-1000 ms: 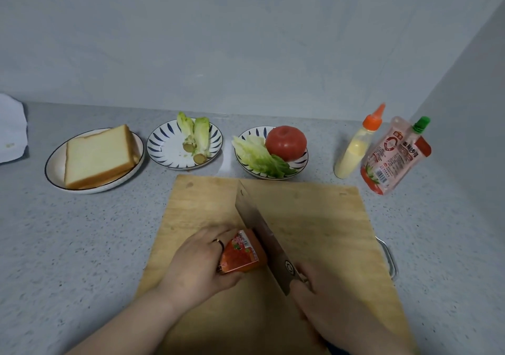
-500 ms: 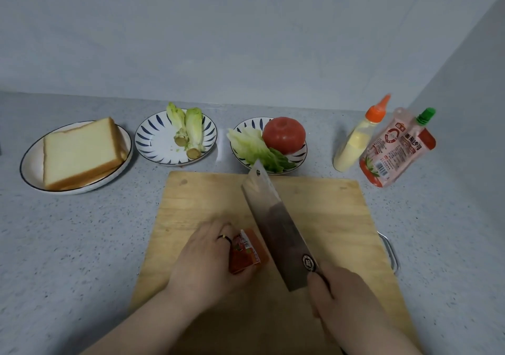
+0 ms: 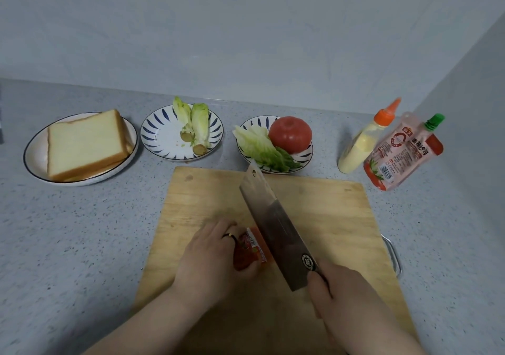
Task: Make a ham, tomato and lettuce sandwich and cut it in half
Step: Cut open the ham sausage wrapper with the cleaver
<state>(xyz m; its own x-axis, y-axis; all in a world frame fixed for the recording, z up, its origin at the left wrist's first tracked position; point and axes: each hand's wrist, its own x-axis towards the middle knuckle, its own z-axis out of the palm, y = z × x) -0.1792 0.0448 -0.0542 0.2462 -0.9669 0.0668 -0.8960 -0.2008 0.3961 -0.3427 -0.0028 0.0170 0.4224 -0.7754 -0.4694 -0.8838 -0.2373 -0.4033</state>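
On the wooden cutting board (image 3: 328, 212), my left hand (image 3: 207, 262) grips a red-wrapped ham sausage (image 3: 250, 251) and holds it down. My right hand (image 3: 347, 297) grips the handle of a cleaver (image 3: 276, 226), whose blade lies tilted against the right end of the ham. Sliced bread (image 3: 84, 144) lies on a white plate (image 3: 34, 152) at the far left. A patterned bowl (image 3: 306, 155) behind the board holds a tomato (image 3: 290, 134) and lettuce leaves (image 3: 262, 147).
A patterned plate (image 3: 161, 136) with lettuce stumps (image 3: 195, 128) stands between the bread and the tomato bowl. A yellow sauce bottle (image 3: 363, 144) and a ketchup pouch (image 3: 399, 152) lean at the right by the wall. A metal handle (image 3: 393, 256) sticks out at the board's right edge.
The cleaver blade has tipped from nearly on edge to leaning flatter over the ham's end. My left hand has slid further over the ham. My head view shifted slightly right.
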